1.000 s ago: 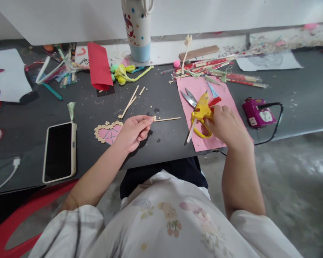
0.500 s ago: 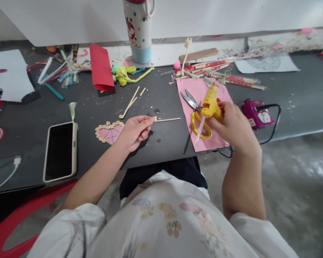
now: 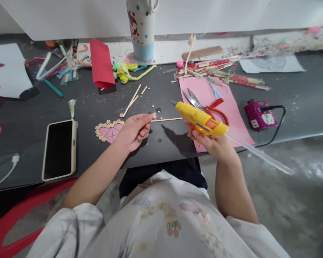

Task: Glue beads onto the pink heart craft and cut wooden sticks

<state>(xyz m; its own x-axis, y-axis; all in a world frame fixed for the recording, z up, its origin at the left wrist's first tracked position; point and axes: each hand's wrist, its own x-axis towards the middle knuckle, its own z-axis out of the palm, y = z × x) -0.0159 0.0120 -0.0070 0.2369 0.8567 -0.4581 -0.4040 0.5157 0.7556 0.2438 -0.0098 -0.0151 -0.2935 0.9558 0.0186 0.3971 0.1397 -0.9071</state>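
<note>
My left hand pinches a small cluster of pale wooden bits between thumb and forefinger. A thin wooden stick extends rightward from beside those fingertips; whether they also grip it I cannot tell. Wrapped round a yellow hot glue gun is my right hand. The gun's nozzle points left, above the table, and a long clear glue stick juts from its back. Left of my left hand lies a pink heart edged with small wooden pieces. Scissors lie partly hidden behind the gun.
Pink paper lies under the scissors. A purple box with a cord sits to the right, a phone to the left. Along the back stand a bottle and a red paper piece, near bundled sticks.
My right hand has lifted the glue gun off the pink paper and turned it, nozzle now leftward, glue stick trailing right. My left hand stays nearly in place.
</note>
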